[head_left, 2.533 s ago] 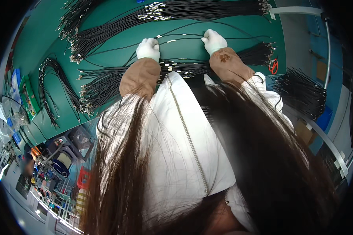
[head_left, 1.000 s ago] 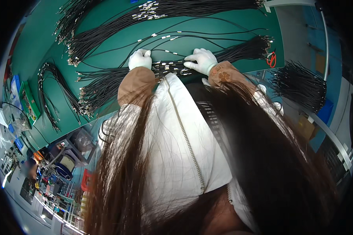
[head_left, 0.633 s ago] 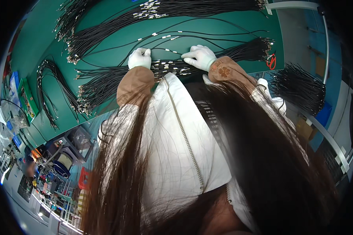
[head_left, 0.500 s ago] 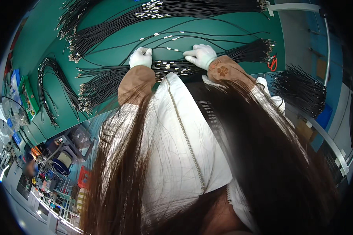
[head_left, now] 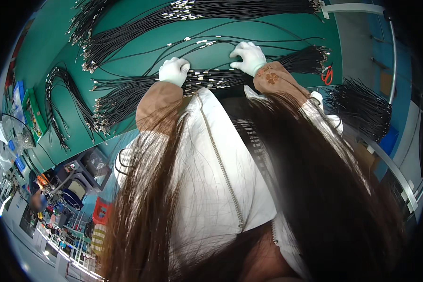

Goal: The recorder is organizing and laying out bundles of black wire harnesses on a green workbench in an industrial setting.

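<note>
Green worktop [head_left: 37, 61], black cables laid across it in long bundles. We note two hands at work, both in white gloves, brown sleeve covers at the wrists.

Left hand [head_left: 174, 70]: fingers curled in, thumb side toward the middle, at the left end of the white labels [head_left: 211, 79] on the near bundle [head_left: 127, 96]. We cannot tell whether a cable is pinched in it.

Right hand [head_left: 248, 57]: fingers bent but apart from the thumb, a clear gap between; we see nothing held. It sits above the near bundle, beside the loose cables [head_left: 206, 43].

The near bundle lies crosswise just in front of the white jacket [head_left: 211, 164], its middle partly behind the hands, ends fanned out left and right. The loose cables, also white-labelled, arc between it and the far bundle [head_left: 127, 35], some of them passing near both hands.

At the worktop's left, a smaller bundle [head_left: 60, 74] bent into an arch; farther left, a green bin [head_left: 41, 120]. Near the right edge, a red-handled tool [head_left: 327, 75], close to the near bundle's right end. Off the worktop to the right, we record another bunch [head_left: 359, 110] of dark cables beside a metal rail [head_left: 391, 61]. Lower left, a spool [head_left: 74, 193] and a red basket [head_left: 100, 211].
</note>
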`<action>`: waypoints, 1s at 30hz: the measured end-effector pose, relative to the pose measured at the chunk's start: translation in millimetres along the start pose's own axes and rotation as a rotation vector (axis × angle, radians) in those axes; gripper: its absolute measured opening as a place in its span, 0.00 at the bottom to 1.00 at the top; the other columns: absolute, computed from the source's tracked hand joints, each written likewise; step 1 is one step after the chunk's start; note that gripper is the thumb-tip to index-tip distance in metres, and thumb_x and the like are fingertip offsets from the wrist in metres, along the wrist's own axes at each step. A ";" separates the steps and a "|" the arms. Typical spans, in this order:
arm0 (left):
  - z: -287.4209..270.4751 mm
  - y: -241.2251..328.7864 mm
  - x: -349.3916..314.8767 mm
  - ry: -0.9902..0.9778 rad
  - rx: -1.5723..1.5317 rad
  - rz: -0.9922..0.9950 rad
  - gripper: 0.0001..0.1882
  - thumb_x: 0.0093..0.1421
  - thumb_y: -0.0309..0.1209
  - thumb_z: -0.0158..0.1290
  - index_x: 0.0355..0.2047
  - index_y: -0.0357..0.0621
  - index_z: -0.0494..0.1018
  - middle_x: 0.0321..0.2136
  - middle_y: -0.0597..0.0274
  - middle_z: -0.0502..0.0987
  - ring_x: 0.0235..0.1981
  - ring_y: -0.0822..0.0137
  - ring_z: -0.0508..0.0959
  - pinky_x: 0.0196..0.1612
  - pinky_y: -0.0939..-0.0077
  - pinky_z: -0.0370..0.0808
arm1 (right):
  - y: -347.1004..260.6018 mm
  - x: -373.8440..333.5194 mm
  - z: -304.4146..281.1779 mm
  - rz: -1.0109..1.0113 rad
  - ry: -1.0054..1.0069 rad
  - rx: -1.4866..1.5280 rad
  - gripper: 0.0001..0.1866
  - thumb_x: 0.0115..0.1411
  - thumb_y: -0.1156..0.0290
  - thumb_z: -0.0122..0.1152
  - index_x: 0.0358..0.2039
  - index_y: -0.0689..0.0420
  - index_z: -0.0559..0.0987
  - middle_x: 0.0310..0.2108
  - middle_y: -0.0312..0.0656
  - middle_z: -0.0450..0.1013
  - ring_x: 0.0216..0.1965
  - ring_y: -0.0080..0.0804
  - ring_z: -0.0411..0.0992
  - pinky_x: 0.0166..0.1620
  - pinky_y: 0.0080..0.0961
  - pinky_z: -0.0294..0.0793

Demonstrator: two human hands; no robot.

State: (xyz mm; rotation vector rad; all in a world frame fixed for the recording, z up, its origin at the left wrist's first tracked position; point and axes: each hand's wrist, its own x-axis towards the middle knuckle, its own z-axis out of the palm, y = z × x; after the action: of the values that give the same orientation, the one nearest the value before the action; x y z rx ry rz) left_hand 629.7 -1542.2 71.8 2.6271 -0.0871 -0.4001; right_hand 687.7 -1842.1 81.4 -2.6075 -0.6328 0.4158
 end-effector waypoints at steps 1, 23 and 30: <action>0.5 2.0 3.3 -0.002 -0.001 0.004 0.11 0.62 0.39 0.52 0.37 0.49 0.81 0.39 0.56 0.80 0.44 0.51 0.77 0.48 0.59 0.73 | -0.6 -3.7 -0.2 0.027 -0.055 -0.033 0.17 0.50 0.57 0.72 0.41 0.42 0.83 0.40 0.33 0.74 0.50 0.36 0.69 0.56 0.37 0.67; 23.0 1.9 -10.5 0.223 -0.047 0.031 0.17 0.60 0.34 0.53 0.50 0.51 0.78 0.46 0.60 0.78 0.48 0.54 0.75 0.54 0.64 0.71 | 0.0 10.3 10.2 0.295 0.196 -0.051 0.07 0.52 0.60 0.69 0.30 0.46 0.82 0.32 0.32 0.76 0.43 0.36 0.73 0.49 0.38 0.68; 18.8 -1.9 -9.1 0.247 -0.126 0.009 0.10 0.53 0.34 0.61 0.37 0.55 0.82 0.46 0.63 0.77 0.49 0.56 0.74 0.53 0.62 0.72 | 5.9 8.2 -16.2 0.229 -0.311 0.302 0.13 0.54 0.62 0.68 0.40 0.50 0.84 0.37 0.38 0.80 0.42 0.37 0.78 0.48 0.33 0.75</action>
State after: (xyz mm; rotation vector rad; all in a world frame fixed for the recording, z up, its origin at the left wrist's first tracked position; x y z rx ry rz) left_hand 615.5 -1547.8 57.5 2.5276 0.0078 -0.0734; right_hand 703.0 -1848.2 91.1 -2.3481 -0.3323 0.9265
